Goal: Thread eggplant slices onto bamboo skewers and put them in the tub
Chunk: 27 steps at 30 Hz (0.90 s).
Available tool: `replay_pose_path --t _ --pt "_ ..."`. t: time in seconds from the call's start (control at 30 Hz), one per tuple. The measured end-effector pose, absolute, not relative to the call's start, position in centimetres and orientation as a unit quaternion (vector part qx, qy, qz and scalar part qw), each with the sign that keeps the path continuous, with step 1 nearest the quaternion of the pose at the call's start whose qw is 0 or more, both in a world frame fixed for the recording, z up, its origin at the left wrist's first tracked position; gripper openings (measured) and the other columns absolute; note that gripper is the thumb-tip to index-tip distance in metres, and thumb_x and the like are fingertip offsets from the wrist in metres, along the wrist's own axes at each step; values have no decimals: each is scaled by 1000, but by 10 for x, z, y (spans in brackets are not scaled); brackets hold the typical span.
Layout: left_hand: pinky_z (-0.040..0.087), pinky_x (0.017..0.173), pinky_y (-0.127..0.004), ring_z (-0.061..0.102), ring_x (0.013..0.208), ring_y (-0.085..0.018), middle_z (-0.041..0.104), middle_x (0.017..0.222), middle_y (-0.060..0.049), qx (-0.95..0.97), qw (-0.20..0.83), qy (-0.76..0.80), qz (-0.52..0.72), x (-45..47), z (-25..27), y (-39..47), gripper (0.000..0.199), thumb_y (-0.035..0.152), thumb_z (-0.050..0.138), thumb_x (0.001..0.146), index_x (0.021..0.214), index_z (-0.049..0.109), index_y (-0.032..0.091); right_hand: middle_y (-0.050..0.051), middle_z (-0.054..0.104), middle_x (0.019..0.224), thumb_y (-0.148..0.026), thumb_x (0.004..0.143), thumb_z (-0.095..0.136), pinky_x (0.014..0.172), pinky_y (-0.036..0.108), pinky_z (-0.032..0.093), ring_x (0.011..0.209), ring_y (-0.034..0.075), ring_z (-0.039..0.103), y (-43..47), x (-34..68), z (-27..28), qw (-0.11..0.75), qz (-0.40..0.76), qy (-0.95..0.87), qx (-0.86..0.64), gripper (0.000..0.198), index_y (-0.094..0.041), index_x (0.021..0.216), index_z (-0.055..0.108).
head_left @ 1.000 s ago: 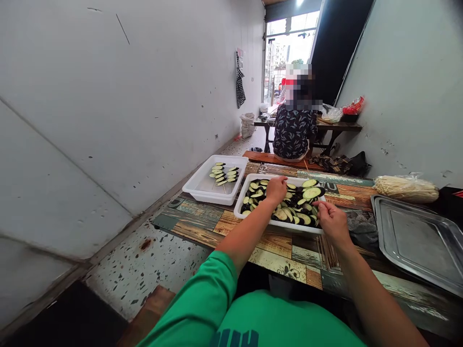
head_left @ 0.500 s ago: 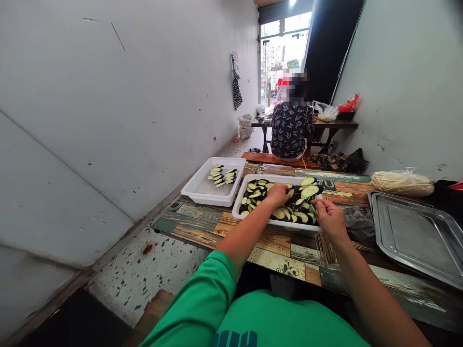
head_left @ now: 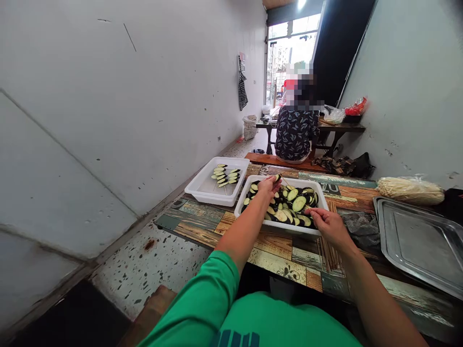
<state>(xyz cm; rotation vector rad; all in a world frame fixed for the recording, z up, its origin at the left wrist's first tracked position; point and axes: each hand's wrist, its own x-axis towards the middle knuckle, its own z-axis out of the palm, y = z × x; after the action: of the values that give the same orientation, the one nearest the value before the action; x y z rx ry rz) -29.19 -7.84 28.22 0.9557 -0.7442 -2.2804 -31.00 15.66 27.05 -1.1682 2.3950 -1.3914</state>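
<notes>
My right hand [head_left: 327, 225] pinches a thin wooden skewer [head_left: 284, 180] near its end. Threaded on that skewer are eggplant slices [head_left: 299, 204], pale green inside with dark skin, held over the pile. My left hand [head_left: 267, 187] has its fingers closed on another eggplant slice [head_left: 278, 178], close to the skewer's far tip. Beneath both hands stands a white plastic tub [head_left: 238, 208] heaped with cut eggplant. To its left, a second white tray [head_left: 198, 186] carries several slices on skewers, laid out in rows.
A bundle of bare skewers [head_left: 328, 255] lies right of the tub, beside a crumpled dark plastic bag [head_left: 361, 229]. Metal trays [head_left: 421, 238] and a bag of pale noodle-like strands [head_left: 410, 189] are farther right. A person [head_left: 296, 132] sits on a bench ahead, back turned.
My left hand has lifted out of the eggplant pile and moved away and left, now with a slice in its fingers. The loaded skewer has swung lower and leftward in my right hand.
</notes>
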Motion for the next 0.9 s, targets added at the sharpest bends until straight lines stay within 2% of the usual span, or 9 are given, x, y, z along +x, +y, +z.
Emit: replay_pose_path --t 0.13,0.3,0.43,0.57,0.73,0.9 --pt "56 66 -21 67 64 -12 67 70 -4 347 285 -225 -865 -290 282 -89 6 9 62 87 91 66 11 0 48 46 -46 81 48 45 25 26 46 13 38 156 -311 273 64 -446 795 -406 43 -14 85 78" --pt "56 66 -20 67 65 -11 68 70 -5 335 290 -218 -870 -290 281 -91 8 11 63 88 93 69 10 0 50 48 -46 80 46 45 26 26 46 13 37 156 -312 275 77 -427 805 -404 47 -12 87 78" --pt "57 68 -20 69 68 -12 72 79 -8 329 291 -220 -871 -291 281 -91 16 14 68 85 100 70 10 -2 45 44 -46 80 47 45 26 25 44 13 35 156 -312 275 88 -423 808 -400 46 -13 89 78" --pt "57 71 -21 70 72 -13 72 79 -8 331 288 -223 -870 -291 281 -92 18 12 62 89 106 69 10 -2 43 44 -48 80 46 45 25 24 44 12 34 156 -313 273 80 -429 807 -397 49 -12 89 78" --pt "57 73 -22 70 72 -14 70 74 -8 330 281 -235 -870 -288 285 -89 13 10 62 88 98 70 9 1 54 49 -47 80 47 45 26 27 46 14 39 156 -315 271 87 -429 806 -398 48 -13 91 79" --pt "56 66 -21 67 65 -12 66 67 -5 320 304 -255 -860 -286 290 -86 8 7 62 87 91 68 9 4 63 57 -46 79 47 48 26 31 50 15 46 155 -318 270 84 -425 809 -397 50 -11 92 81"
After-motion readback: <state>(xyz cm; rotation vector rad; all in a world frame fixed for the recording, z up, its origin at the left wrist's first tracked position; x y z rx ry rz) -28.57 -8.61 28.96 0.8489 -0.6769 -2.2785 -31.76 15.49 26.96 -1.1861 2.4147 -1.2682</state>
